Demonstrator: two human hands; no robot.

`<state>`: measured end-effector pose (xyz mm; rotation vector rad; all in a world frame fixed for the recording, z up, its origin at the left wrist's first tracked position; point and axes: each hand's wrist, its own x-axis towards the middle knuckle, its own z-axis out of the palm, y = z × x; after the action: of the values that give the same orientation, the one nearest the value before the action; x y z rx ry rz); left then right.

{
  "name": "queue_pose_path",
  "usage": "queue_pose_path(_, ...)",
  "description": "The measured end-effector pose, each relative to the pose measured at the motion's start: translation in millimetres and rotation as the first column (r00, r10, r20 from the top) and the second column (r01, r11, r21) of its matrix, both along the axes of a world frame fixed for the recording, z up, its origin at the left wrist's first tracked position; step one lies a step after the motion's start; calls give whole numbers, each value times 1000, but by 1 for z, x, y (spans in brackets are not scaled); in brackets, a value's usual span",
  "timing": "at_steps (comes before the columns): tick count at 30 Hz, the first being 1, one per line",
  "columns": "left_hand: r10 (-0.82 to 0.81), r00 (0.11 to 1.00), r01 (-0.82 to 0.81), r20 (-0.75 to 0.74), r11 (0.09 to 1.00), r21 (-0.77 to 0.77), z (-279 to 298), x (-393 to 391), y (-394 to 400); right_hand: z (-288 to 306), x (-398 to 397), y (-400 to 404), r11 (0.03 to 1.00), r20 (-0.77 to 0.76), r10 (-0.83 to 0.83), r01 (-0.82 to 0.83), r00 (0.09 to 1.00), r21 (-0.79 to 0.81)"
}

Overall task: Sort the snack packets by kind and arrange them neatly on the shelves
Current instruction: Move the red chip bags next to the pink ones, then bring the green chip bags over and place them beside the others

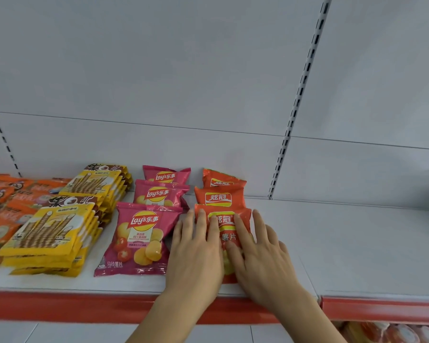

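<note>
On the white shelf (332, 243), an orange-red chip packet (227, 233) lies at the front of a row of three like packets; the two others (219, 198) stand behind it. My left hand (196, 253) and my right hand (260, 253) both lie flat on the front packet with straight fingers, side by side. To the left, three pink Lay's packets (141, 241) form a row. Further left are two stacks of yellow wafer-roll packets (50, 233).
Orange packets (3, 209) lie jumbled at the far left of the shelf. The shelf has a red front edge (85, 305). A slotted upright (292, 115) divides the white back panel. More packets (386, 332) show on the shelf below at the bottom right.
</note>
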<state>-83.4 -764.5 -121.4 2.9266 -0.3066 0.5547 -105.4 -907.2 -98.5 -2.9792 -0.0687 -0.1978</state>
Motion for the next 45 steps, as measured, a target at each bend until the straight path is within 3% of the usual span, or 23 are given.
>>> queue_pose_path(3, -37, 995, 31, -90, 998, -63, 15, -3, -4, 2, -4, -3, 999, 47, -10, 8, 999, 40)
queue_pose_path(8, -44, 997, 33, -71, 989, -142, 30, -8, -12, 8, -14, -21, 996, 120, -85, 85, 989, 7)
queue_pose_path(14, -150, 987, 158, 55, 969, -193, 28, -15, -61, 15, -45, -76, 974, 148, -212, 221, 966, -47)
queue_pose_path(20, -243, 969, 248, 53, 957, -149, 37, -47, -164, 13, -87, -174, 955, 130, -294, 297, 947, -5)
queue_pose_path(30, -363, 926, 345, -106, 926, -157, 51, -86, -372, 19, -137, -374, 893, 105, -449, 448, 887, 35)
queue_pose_path(38, -484, 863, 469, -144, 874, -123, 50, -49, -499, 12, -112, -499, 829, 161, -558, 550, 814, 97)
queue_pose_path(45, -580, 786, 547, -215, 814, -196, 51, 2, -594, 11, -62, -594, 803, 182, -596, 580, 782, 138)
